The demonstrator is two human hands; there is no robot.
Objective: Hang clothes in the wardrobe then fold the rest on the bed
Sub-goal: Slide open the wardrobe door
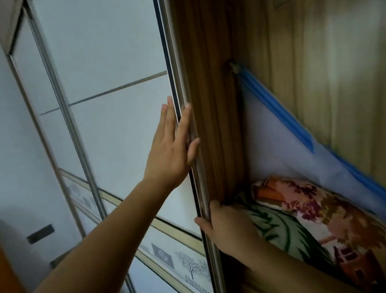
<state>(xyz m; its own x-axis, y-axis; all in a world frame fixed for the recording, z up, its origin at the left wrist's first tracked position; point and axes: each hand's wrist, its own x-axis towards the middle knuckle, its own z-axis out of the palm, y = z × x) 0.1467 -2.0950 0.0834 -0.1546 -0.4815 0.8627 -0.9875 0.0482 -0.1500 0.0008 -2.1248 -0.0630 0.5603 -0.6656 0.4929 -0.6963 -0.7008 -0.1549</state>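
One glossy metal-edged door (123, 131) — left hand (172, 154), fingers straight, pressing; right hand (230, 223) seemingly clamped round.

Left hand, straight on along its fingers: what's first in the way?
Nothing visible: left hand lies flat on the sliding door, fingers pointing up its edge; that line looks free upward.

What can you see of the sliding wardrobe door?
The sliding door is a tall pale panel in a metal frame, split by thin horizontal strips, with a band of printed trees low down. It stands partly open, baring the wooden interior. The left hand lies flat along its edge; the right hand grips that edge lower down.
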